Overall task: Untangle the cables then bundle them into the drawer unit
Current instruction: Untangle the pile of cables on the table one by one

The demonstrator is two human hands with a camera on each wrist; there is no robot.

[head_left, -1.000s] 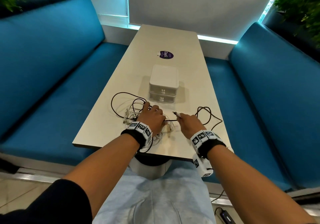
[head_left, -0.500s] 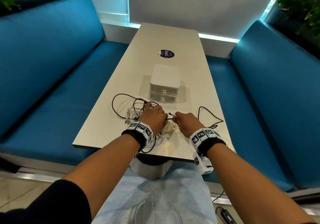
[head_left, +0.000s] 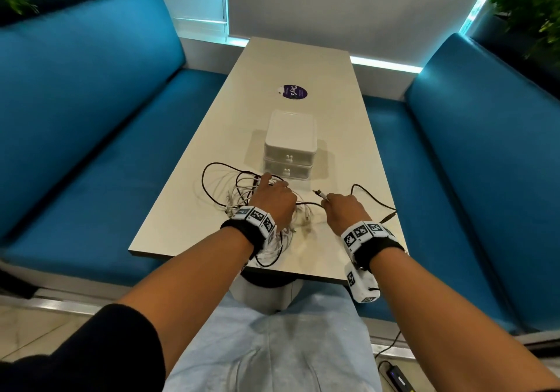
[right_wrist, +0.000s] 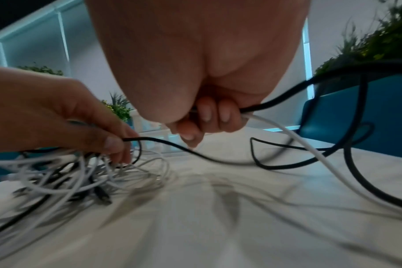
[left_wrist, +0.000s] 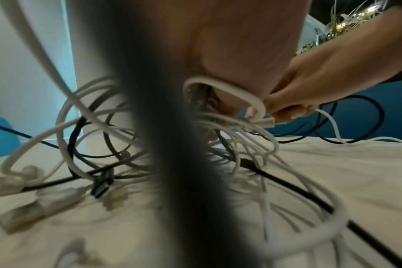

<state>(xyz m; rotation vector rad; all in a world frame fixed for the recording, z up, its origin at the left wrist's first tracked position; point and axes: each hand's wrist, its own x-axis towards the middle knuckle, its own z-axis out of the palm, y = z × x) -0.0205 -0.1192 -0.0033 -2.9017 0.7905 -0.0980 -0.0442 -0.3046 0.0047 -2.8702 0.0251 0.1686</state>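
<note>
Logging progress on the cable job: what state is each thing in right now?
Cable pile: tangled, on the table.
Black cable: part pulled out.
Drawer unit: both drawers closed.
Left hand: gripping the pile.
Right hand: gripping black and white cable ends.

We see the table (head_left: 348,137) running lengthwise between two benches, the left bench (head_left: 91,119) and the right bench (head_left: 485,155). On the table, the drawer unit (head_left: 290,146) stands midway, with a round sticker (head_left: 294,91) behind it. Before the unit lies the cable tangle (head_left: 242,197), under the left hand (head_left: 272,201). The right hand (head_left: 344,213) sits right of the tangle (one cable (head_left: 372,194) loops farther right). Plants (head_left: 527,13) stand behind both benches.
</note>
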